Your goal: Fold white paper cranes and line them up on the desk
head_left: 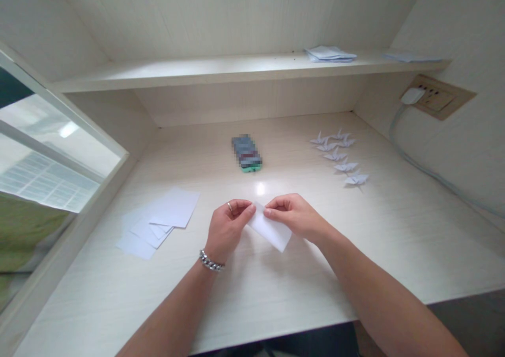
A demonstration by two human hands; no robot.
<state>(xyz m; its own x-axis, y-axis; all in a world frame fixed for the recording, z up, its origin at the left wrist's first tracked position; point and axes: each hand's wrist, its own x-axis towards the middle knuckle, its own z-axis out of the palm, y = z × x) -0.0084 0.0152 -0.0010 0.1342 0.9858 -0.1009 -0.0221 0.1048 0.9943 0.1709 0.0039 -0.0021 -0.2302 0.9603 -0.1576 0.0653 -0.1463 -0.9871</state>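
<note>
Between my two hands, a little above the desk, is a folded sheet of white paper point(272, 230). My left hand point(229, 222), with a ring and a chain bracelet, pinches its upper left corner between thumb and fingers. Close beside it, my right hand point(294, 215) pinches the upper edge of the same paper. The paper's lower part hangs down towards me. Several folded paper cranes point(335, 156) stand in a loose group at the back right. To the left lie several loose white paper sheets point(175, 207), partly overlapping.
A phone point(248, 152), blurred out, lies at the back centre of the pale desk point(130, 304). Above runs a shelf point(205, 72) with a paper stack point(330, 54). A cable point(430, 171) hangs from the wall socket point(444, 98). A mirror point(59, 136) stands left.
</note>
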